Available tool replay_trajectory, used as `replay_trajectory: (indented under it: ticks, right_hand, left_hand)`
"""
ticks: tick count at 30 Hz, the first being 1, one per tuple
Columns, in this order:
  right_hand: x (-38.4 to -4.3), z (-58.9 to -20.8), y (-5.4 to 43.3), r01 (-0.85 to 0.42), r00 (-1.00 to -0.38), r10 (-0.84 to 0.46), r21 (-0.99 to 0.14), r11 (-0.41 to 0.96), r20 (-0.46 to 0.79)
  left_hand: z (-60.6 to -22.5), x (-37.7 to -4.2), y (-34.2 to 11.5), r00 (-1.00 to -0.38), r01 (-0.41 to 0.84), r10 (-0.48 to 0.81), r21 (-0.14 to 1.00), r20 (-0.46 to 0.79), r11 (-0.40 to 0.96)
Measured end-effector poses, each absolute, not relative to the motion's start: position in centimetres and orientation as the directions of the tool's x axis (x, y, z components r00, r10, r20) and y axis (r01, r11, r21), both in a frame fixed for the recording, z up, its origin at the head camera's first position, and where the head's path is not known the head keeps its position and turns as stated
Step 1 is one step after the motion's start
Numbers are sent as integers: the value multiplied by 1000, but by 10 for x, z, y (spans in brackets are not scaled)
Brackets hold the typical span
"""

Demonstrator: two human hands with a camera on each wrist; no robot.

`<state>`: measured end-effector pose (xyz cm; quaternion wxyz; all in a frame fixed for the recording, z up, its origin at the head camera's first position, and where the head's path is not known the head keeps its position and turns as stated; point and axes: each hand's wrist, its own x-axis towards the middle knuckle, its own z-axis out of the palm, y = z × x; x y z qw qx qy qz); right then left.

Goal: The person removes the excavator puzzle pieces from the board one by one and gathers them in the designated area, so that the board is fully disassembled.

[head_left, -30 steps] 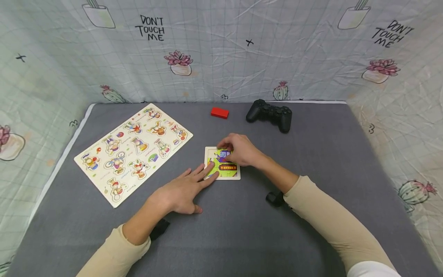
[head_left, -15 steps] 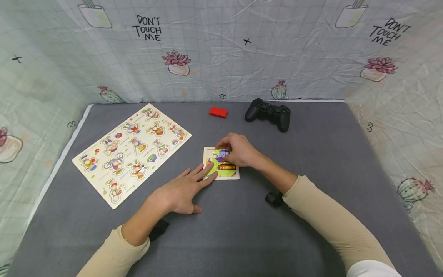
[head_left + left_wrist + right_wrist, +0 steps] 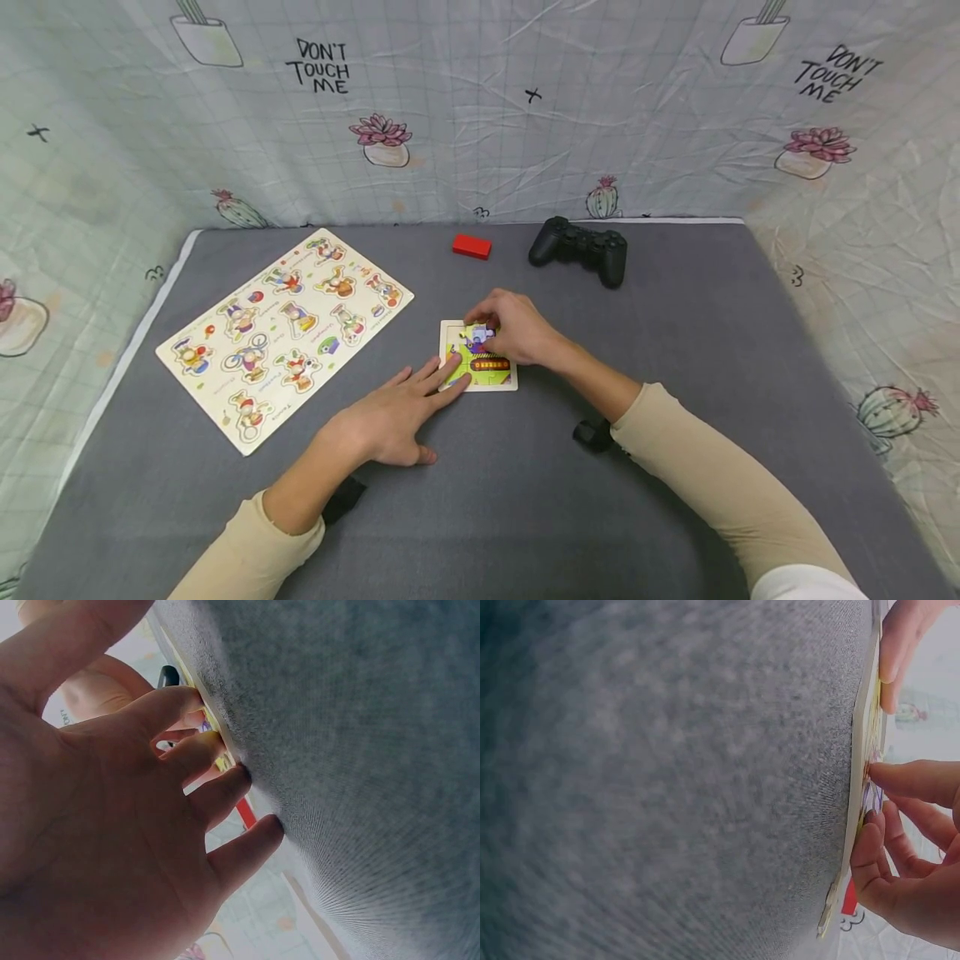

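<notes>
A small square jigsaw puzzle [image 3: 492, 378] in a pale wooden frame lies mid-table, showing a vehicle with an orange-and-black track on yellow-green. My right hand [image 3: 520, 327] is over its upper part, thumb and fingertips pinching a purple-and-white puzzle piece [image 3: 477, 335]. In the right wrist view that puzzle piece [image 3: 874, 796] stands slightly proud of the board between thumb and fingers. My left hand [image 3: 393, 417] lies spread, two fingers resting on the puzzle's left edge, thumb out on the cloth. The puzzle's upper right is hidden by my right hand.
Left of the puzzle lies a large cream board [image 3: 285, 337] with several cartoon figures. Behind the puzzle are a red block [image 3: 472, 247] and a black game controller [image 3: 578, 249]. A patterned curtain [image 3: 480, 108] rises at the table's back and sides.
The head view has shifted slightly. The pinched piece looks paler and a little tilted compared with before. My left hand keeps its place on the puzzle's edge.
</notes>
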<state>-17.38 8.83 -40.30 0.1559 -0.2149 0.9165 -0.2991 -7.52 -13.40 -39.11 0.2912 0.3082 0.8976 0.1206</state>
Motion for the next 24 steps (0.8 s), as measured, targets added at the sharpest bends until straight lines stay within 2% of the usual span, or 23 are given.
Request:
replay_trajectory:
  ticks: [24]
  right_hand:
    - [-178,-401,88,-312,-856,-492,-600,737,-159]
  left_hand:
    - [-390,-75,-135,-641,488,633,407,-434,772]
